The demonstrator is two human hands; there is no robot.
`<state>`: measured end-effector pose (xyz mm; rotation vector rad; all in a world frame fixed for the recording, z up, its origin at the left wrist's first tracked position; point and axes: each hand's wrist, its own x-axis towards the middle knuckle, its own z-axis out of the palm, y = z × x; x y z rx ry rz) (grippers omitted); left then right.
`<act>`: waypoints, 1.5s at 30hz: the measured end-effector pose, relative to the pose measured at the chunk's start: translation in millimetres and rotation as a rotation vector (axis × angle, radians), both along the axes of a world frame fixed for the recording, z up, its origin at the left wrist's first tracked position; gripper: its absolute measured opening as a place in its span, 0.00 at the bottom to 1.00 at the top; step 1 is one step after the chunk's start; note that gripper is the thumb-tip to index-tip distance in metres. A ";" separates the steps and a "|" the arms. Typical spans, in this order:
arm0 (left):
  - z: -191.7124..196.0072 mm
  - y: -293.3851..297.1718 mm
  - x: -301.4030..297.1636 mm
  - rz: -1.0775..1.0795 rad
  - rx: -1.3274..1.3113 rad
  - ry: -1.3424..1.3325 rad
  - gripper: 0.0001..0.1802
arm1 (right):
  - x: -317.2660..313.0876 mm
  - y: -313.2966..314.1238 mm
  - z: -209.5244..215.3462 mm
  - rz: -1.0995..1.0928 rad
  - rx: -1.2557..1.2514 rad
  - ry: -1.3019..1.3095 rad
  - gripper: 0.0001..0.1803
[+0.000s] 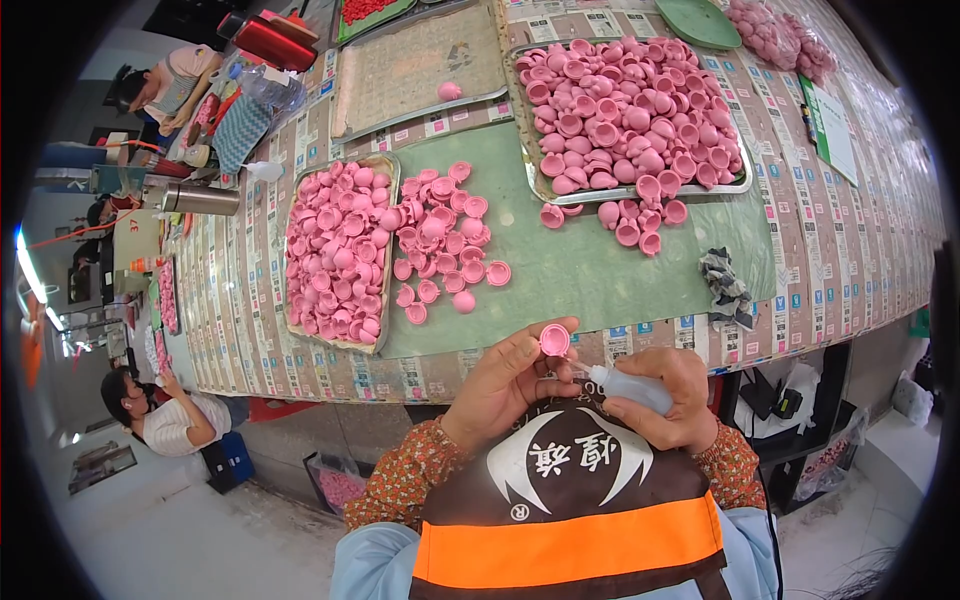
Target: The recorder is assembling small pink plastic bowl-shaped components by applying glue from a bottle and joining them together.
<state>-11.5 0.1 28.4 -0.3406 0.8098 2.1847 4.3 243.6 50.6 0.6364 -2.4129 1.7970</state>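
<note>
Just past the table's front edge, my left hand (497,387) pinches a small pink plastic half-shell (554,340), its hollow side facing up toward me. My right hand (672,397) is wrapped around a translucent squeeze bottle (636,388) with a narrow nozzle. The bottle lies tilted, its nozzle pointing left, close to the left fingers and just below the shell. Whether the tip touches anything cannot be made out. Ahead on the green mat (540,245) lies a loose group of similar pink pieces (445,235), some hollow side up, some domed side up.
Left of the mat stands a tray heaped with pink pieces (340,250); a larger heaped metal tray (630,120) is at the back right. A nearly bare tray (415,80) holds one piece. A crumpled patterned cloth (727,288) lies right. Two people (165,415) sit at the left.
</note>
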 end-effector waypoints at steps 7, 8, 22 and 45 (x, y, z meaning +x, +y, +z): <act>-1.9 -0.5 0.1 -0.010 0.015 0.002 0.32 | 0.8 -1.3 -2.4 -0.010 0.033 0.025 0.19; -1.6 -0.4 0.0 -0.012 0.011 0.001 0.32 | 0.5 -1.4 -2.6 -0.004 0.030 0.029 0.19; -1.8 -0.5 -0.3 -0.032 -0.034 0.045 0.33 | 1.4 -0.1 1.3 -0.022 0.063 0.029 0.20; -2.5 -2.6 1.3 -0.017 0.055 -0.027 0.32 | 10.3 15.4 -17.8 -0.299 -0.337 -0.272 0.31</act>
